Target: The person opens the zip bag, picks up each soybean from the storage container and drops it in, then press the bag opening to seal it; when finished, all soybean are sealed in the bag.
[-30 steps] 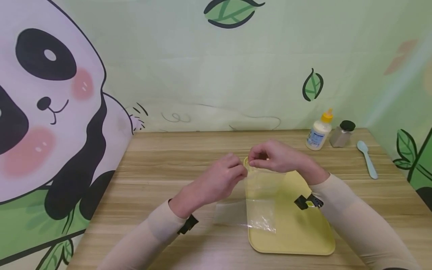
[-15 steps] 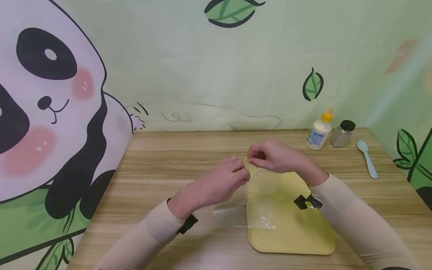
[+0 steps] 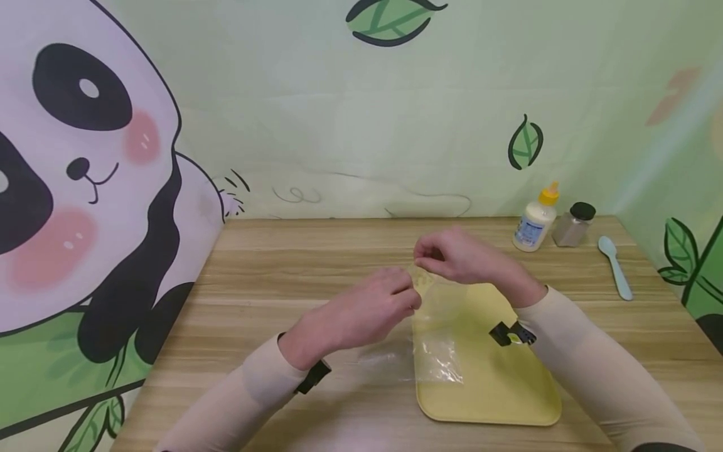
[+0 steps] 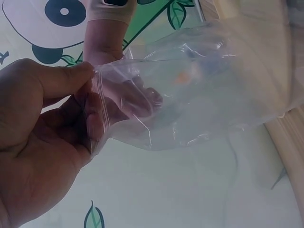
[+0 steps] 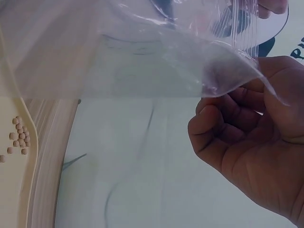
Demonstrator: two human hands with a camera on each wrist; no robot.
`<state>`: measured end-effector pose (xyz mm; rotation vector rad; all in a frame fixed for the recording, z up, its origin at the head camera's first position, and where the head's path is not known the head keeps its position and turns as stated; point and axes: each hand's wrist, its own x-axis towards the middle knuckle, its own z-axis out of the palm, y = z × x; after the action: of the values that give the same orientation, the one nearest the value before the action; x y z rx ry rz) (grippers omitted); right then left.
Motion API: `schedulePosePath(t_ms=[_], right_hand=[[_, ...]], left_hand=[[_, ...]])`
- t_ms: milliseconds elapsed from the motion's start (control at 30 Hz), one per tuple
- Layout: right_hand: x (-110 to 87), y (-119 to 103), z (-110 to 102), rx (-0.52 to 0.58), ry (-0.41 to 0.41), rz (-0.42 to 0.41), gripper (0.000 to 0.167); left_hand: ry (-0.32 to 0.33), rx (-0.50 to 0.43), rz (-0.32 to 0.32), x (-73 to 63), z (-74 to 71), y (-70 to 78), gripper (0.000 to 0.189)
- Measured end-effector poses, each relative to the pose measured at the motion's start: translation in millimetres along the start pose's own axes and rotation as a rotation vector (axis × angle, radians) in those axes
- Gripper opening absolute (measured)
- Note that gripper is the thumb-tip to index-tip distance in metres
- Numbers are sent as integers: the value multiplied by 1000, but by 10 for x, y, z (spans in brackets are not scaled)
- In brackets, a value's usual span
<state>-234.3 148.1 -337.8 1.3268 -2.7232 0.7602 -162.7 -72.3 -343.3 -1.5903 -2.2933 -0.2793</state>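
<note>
A clear zip-lock bag (image 3: pixel 440 358) hangs from both hands over the left part of a yellow tray (image 3: pixel 497 389). At its zip edge, my left hand (image 3: pixel 367 311) pinches it between thumb and fingers, plainest in the left wrist view, where the bag (image 4: pixel 190 99) trails rightward. My right hand (image 3: pixel 460 254) is just beyond, fingers curled, thumb and finger at the bag's other upper edge. In the right wrist view this right hand (image 5: pixel 251 137) grips the edge of the bag (image 5: pixel 156 61). Whether the bag's mouth is parted cannot be told.
Small beige cubes (image 5: pixel 20 137) lie near the tray's far edge. At the back right stand a white bottle with a yellow cap (image 3: pixel 533 223) and a black-lidded jar (image 3: pixel 573 226). A pale blue spoon (image 3: pixel 615 267) lies right of them. A printed backdrop (image 3: pixel 316 125) closes the rear.
My left hand has shifted slightly down and right, while my right hand has risen a little. The gap between them is wider, and the bag's creases have changed.
</note>
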Motion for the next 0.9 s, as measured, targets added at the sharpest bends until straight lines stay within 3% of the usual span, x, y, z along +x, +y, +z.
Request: schedulePosePath(t_ms=[667,900], right_hand=[[78,61,13,-60,35,21,7],[92,91,9,-56,26,53,8]], left_hand=[[-3,39,64,-2,-60,82,5],[0,14,53,-18,-84,102,6]])
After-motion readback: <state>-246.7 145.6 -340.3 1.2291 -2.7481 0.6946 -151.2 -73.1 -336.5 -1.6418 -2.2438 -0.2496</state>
